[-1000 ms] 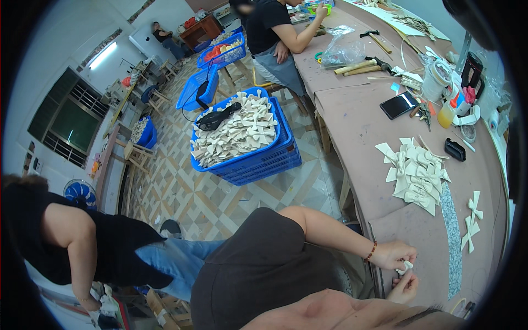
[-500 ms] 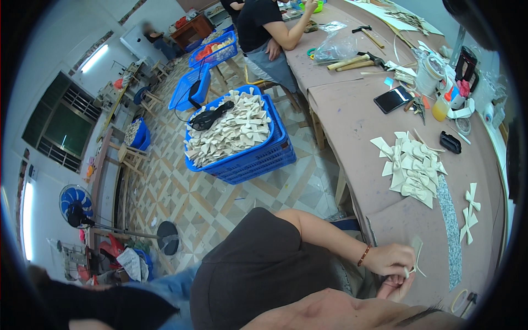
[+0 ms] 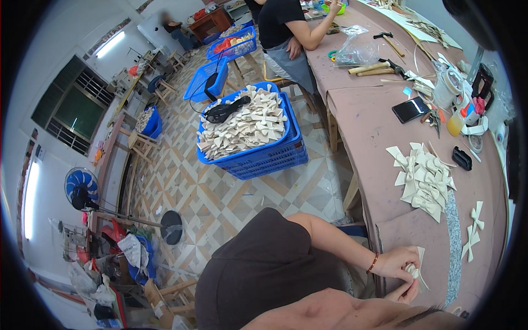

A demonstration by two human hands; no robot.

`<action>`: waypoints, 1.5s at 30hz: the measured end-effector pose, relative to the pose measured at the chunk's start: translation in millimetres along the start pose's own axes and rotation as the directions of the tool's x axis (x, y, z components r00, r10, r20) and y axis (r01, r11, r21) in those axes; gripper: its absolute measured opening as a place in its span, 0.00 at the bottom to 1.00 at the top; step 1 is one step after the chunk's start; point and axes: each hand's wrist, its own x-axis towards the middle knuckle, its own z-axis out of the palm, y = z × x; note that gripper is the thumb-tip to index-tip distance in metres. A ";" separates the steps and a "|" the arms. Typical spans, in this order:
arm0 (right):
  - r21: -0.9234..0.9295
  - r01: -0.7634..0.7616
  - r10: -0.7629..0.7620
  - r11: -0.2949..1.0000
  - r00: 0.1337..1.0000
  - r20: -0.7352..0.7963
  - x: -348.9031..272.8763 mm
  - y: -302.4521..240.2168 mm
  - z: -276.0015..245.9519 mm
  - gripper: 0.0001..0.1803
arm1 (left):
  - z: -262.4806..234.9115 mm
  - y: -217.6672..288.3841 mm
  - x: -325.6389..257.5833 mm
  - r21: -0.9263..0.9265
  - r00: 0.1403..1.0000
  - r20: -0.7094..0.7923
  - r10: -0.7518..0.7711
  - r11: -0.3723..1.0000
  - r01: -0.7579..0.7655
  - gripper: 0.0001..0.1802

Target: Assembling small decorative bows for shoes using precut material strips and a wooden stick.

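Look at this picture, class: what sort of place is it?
Probably a small craft workshop making bows by hand. A long work table carries a pile of cream bows and hammers, a blue crate holds many more, and both hands pinch one bow.

The cream bow piece point(image 3: 419, 265) pinched between both hands looks like soft, matt cloth or leatherette. The pile of finished bows point(image 3: 423, 179) just beyond it has the same dull, smooth finish. The table point(image 3: 374, 126) under the pile is covered in matt, dusty-pink cloth or paper. Left of the pile, the blue crate point(image 3: 264, 159) is ribbed, faintly glossy plastic. Far beyond the pile, the hammers point(image 3: 369, 69) have bare wooden handles, and a phone point(image 3: 411, 109) shows glossy black glass.
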 end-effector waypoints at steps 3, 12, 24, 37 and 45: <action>-0.105 0.138 -0.141 0.985 0.990 -0.016 3.2 -15.5 0.3 0.17 | 2.1 -9.0 0.2 0.012 1.000 -0.006 0.012 1.000 -0.012 0.10; 0.484 -0.463 0.423 0.742 0.884 0.197 -2.2 24.7 -4.2 0.17 | -4.3 -16.7 0.6 0.029 0.974 0.102 0.200 0.978 -0.204 0.06; 0.544 -0.501 0.342 0.673 0.863 0.372 -0.6 -13.3 -24.8 0.11 | -17.4 -7.0 16.8 -0.351 0.874 0.441 -0.204 0.857 0.377 0.21; 0.499 -0.508 0.259 0.702 0.835 0.486 -1.2 -0.6 -34.1 0.10 | -22.2 -0.5 16.4 -0.223 0.825 0.520 -0.223 0.896 0.383 0.29; 0.411 -0.434 0.141 0.802 0.805 0.576 -14.8 -1.1 -29.1 0.08 | -34.8 -8.6 19.5 -0.161 0.628 0.732 -0.266 0.827 0.538 0.42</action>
